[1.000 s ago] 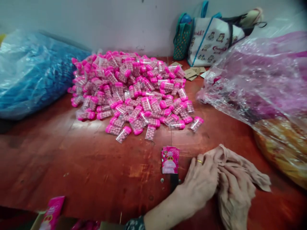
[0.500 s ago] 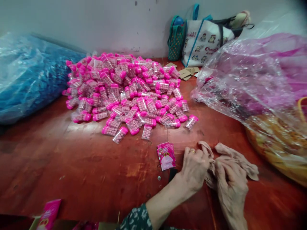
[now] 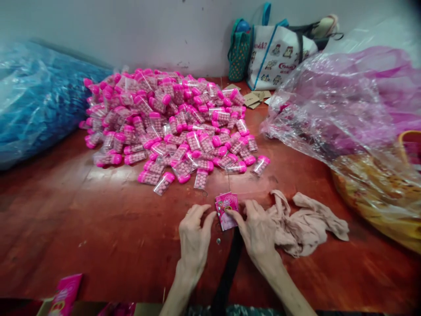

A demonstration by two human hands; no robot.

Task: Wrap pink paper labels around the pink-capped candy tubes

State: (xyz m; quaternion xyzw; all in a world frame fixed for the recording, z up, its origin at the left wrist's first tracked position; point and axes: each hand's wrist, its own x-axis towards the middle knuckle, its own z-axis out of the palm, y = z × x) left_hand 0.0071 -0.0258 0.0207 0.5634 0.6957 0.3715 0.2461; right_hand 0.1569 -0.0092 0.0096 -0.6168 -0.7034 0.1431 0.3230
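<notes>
While the left hand (image 3: 194,235) sits just below the centre of the frame, its thumb and index finger curve apart with a gap between their tips, close to the left edge of a small stack of pink printed cards (image 3: 226,221). At the right of that stack, the right hand (image 3: 259,231) has its thumb and fingers spread, the thumb lying over the front of the cards; whether it presses on them cannot be told. The stack is slightly tilted on the reddish-brown worktop (image 3: 125,228), right of the frame's centre. A crumpled beige cloth (image 3: 305,228) lies beside the right hand, at the lower right.

Across the upper middle spreads a heap of clear bottles with pink caps (image 3: 194,141), filled with pale pink beads. A blue plastic-wrapped bundle (image 3: 36,105) fills the upper left, and a clear plastic bag (image 3: 332,96) with pink patches the upper right. Behind, right of centre, stands a white tote bag (image 3: 274,57) beside a green dotted pouch (image 3: 238,57).
</notes>
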